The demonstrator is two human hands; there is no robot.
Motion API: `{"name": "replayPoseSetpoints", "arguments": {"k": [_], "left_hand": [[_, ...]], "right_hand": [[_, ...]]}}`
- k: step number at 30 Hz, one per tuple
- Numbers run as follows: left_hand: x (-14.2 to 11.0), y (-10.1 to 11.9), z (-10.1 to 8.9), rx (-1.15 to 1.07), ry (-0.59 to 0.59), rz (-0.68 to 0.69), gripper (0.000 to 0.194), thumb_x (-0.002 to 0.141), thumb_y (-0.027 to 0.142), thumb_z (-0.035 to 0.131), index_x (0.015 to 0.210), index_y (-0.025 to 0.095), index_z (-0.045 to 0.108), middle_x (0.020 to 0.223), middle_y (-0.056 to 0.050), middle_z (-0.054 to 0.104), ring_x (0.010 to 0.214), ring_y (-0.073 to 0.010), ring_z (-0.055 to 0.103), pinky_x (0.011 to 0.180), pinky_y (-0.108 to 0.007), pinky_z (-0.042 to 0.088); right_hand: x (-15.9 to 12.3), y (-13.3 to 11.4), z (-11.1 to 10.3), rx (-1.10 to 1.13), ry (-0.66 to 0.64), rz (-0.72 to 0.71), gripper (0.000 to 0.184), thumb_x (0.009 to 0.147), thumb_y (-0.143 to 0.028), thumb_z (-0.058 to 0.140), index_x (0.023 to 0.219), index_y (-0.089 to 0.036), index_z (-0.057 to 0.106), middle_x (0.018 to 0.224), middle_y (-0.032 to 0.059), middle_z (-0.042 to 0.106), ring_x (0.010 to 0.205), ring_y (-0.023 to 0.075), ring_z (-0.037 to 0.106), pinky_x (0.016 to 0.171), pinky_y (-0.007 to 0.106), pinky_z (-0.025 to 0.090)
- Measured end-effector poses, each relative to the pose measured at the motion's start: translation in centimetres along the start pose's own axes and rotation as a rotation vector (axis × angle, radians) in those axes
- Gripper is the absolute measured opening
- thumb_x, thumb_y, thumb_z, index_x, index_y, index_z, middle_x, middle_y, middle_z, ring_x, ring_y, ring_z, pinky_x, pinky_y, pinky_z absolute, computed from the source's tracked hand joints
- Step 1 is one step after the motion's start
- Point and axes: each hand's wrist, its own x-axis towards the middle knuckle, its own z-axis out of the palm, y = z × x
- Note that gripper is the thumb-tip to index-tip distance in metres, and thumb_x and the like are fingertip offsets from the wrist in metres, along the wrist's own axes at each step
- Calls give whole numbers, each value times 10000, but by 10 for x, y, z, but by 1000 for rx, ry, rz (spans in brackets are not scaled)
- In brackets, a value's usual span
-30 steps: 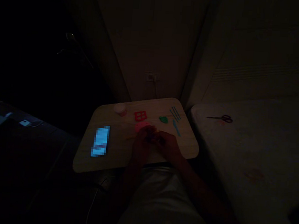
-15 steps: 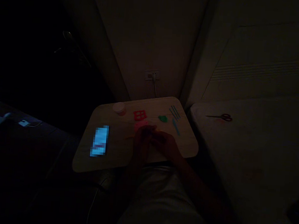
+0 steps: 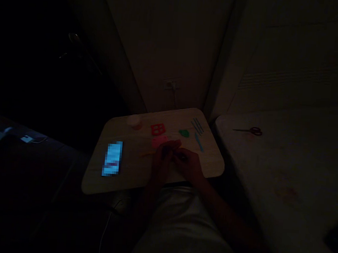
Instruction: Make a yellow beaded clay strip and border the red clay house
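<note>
In the dim light my left hand and my right hand meet over the front of the small table. Both have curled fingers around something small and dark, perhaps purple, that I cannot make out. Just beyond my left hand lies a flat pink piece, partly covered by it. A red window-shaped frame rests behind that. A yellow stick-like thing is left of my left hand. The green piece and a light-blue plastic knife lie beyond my right hand.
A lit phone lies at the table's left, with a lidded tub behind it. Several thin blue sticks are at the back right corner. Scissors lie on the pale surface to the right. A wall socket holds a plugged cable.
My fingers have shifted slightly against each other, and the left fingers now reach out a little more. The things on the table stay where they were; the view has moved slightly.
</note>
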Motion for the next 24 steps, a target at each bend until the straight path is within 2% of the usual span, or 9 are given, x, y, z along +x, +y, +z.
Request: {"name": "replayPoseSetpoints", "arguments": {"k": [3,6,10,14,17,20,22,24], "left_hand": [[0,4,1,80,33,5,236,886,318,685,1079,183,698,1182,-132,751,1096,-275,720,1000,-436,551],[1,5,-3,200,13,47,228,909,325,652,1085,203,732,1181,-118,748,1123,-278,697,1026,-437,526],[1,3,-11,414,-164,221,280,922,307,633,1173,240,737,1293,-110,702,1228,-282,625,1123,-458,437],[-3,5,-11,544,-329,316,360,939,304,602,1287,267,687,1431,-115,620,1348,-307,542,1188,-506,348],[-8,10,-9,430,-362,270,516,902,386,667,1400,270,599,1507,-120,557,1437,-325,461,1239,-509,266],[-8,13,-8,211,-348,139,730,861,457,725,1510,266,452,1546,-141,512,1461,-316,437,1224,-479,305],[-5,11,-9,158,-328,118,795,807,493,777,1497,260,460,1530,-152,528,1455,-318,441,1229,-468,294],[-3,6,-11,169,-240,148,775,750,553,810,1409,232,557,1461,-165,590,1418,-329,480,1224,-458,302]], "right_hand": [[0,4,3,96,-15,34,195,828,-359,691,889,-182,748,848,50,765,745,186,686,695,278,528],[1,8,5,303,-43,137,256,791,-426,703,885,-192,746,874,56,770,791,214,699,734,314,555],[2,9,4,525,-65,257,368,789,-535,695,854,-177,753,902,71,773,882,241,705,809,349,571],[2,8,2,445,-52,305,367,738,-512,767,823,-155,751,820,64,766,781,222,696,703,316,556],[3,7,0,414,-69,296,350,687,-461,812,857,-159,765,845,62,782,775,224,708,706,319,556],[4,6,-2,432,-118,261,365,692,-435,816,938,-167,782,950,78,799,856,244,733,793,350,569],[5,6,-3,424,-117,256,358,691,-424,819,939,-168,787,959,87,801,877,258,742,816,366,574],[5,7,-3,413,-100,252,356,676,-418,829,933,-174,792,960,85,804,892,271,746,833,383,579]]}}
